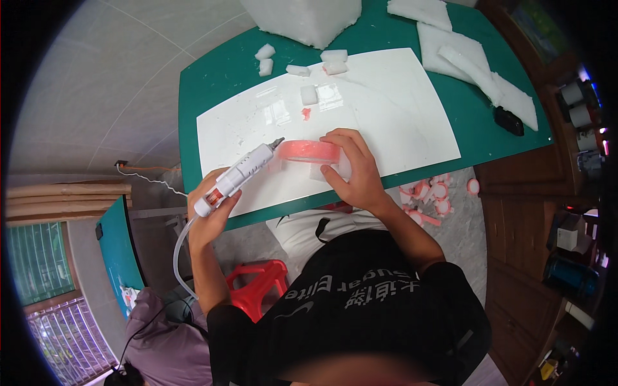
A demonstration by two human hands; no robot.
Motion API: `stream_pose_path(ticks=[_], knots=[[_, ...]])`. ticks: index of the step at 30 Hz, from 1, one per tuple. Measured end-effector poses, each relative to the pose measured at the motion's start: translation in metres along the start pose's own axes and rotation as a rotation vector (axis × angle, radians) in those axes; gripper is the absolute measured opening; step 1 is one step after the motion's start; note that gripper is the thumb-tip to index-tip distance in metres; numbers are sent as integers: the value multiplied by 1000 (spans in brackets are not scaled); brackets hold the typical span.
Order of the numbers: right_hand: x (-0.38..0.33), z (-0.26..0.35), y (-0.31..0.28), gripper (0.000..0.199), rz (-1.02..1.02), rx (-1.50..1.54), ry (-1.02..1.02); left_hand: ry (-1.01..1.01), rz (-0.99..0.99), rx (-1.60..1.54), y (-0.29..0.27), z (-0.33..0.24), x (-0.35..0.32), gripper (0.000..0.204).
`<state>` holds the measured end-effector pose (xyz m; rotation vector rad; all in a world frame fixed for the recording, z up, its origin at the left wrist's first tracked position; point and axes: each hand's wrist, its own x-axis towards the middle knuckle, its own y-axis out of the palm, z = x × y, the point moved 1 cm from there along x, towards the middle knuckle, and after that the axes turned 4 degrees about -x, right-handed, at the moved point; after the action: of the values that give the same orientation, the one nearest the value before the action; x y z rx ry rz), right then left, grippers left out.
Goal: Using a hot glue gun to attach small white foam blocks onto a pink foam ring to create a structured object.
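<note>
My left hand (212,199) grips a white pen-shaped power tool (239,175) with a hose trailing from its rear end. Its metal tip points at the left end of a flat pink ring (309,151). My right hand (351,170) presses down on the ring's right side and on a clear block beneath it. Both rest on a white sheet (386,109) laid over a green table (206,83).
Small white foam blocks (265,51) and a little pink scrap (306,114) lie on the sheet's far side. Large white foam pieces (476,64) cover the table's far right. Pink ring offcuts (431,193) litter the floor at right. A red stool (257,283) stands below.
</note>
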<state>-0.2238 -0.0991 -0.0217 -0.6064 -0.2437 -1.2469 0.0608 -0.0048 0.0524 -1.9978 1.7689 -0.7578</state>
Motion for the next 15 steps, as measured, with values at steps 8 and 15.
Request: stream_pose_path(ticks=[8, 15], knots=[[-4, 1, 2, 43, 15, -30, -20, 142, 96, -41, 4, -11, -4, 35], [-4, 3, 4, 42, 7, -43, -37, 116, 147, -40, 5, -13, -11, 33]])
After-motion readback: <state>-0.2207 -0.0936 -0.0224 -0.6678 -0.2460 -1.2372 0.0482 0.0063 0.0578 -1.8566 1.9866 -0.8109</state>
